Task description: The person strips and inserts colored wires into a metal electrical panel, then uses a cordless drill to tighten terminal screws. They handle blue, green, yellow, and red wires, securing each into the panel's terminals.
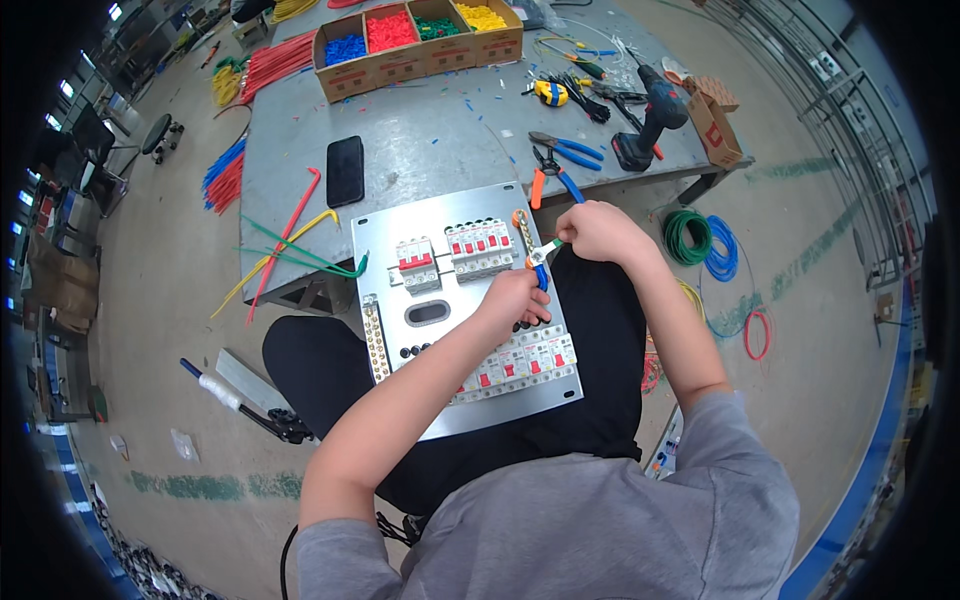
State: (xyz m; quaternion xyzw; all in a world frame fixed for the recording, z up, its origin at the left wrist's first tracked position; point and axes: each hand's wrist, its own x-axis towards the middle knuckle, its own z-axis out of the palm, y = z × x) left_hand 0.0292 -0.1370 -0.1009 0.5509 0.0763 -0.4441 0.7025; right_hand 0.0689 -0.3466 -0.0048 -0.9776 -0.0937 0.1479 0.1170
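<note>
A metal mounting panel (470, 395) rests across my lap, tilted, with rows of white circuit breakers (480, 247) bearing red switches. My left hand (515, 302) is closed over the panel's right side, its fingertips at a small blue piece (542, 276) beside a brass terminal bar (526, 235). My right hand (605, 232) pinches a small green-and-white piece (553, 246) at that bar's lower end; its exact kind is unclear. A second brass terminal bar (375, 340) sits on the panel's left edge. My left hand hides part of the lower breaker row.
On the grey workbench (430, 135) ahead are a divided cardboard box (420, 62) of coloured small parts, a black phone (345, 170), pliers (567, 148), wire strippers (550, 180) and a cordless drill (652, 118). Wire coils (688, 237) lie on the floor at right.
</note>
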